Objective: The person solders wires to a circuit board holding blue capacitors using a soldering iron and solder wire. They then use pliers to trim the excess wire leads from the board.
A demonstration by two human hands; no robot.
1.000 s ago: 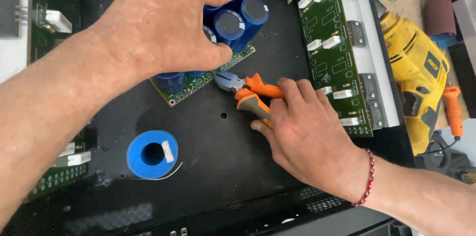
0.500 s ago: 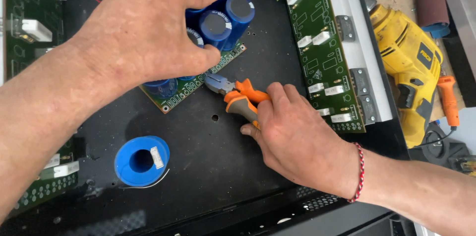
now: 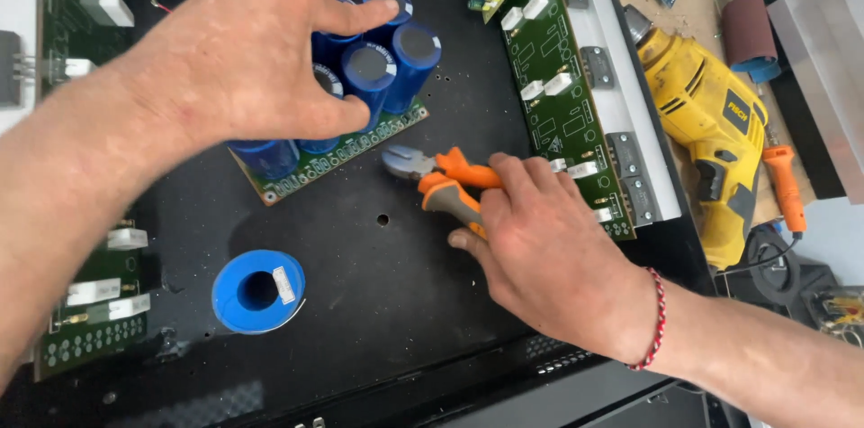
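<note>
My left hand (image 3: 243,59) grips a cluster of tall blue capacitors (image 3: 389,59) standing on a green circuit board (image 3: 346,156), which rests on a black metal chassis (image 3: 360,302). My right hand (image 3: 549,248) holds orange-and-grey cutting pliers (image 3: 436,178) by the handles. The pliers' jaws lie just off the board's right corner, apart from it and nearly shut.
A blue spool of solder (image 3: 258,290) lies at the lower left. Long green boards with white parts (image 3: 558,86) run along the right side on a grey rail. A yellow power drill (image 3: 711,122) and an orange screwdriver (image 3: 787,185) lie right of the chassis. More green boards (image 3: 90,320) sit left.
The view has shifted slightly. My right hand with the pliers has drawn a little back from the board's corner. My left hand keeps its grip on the capacitors.
</note>
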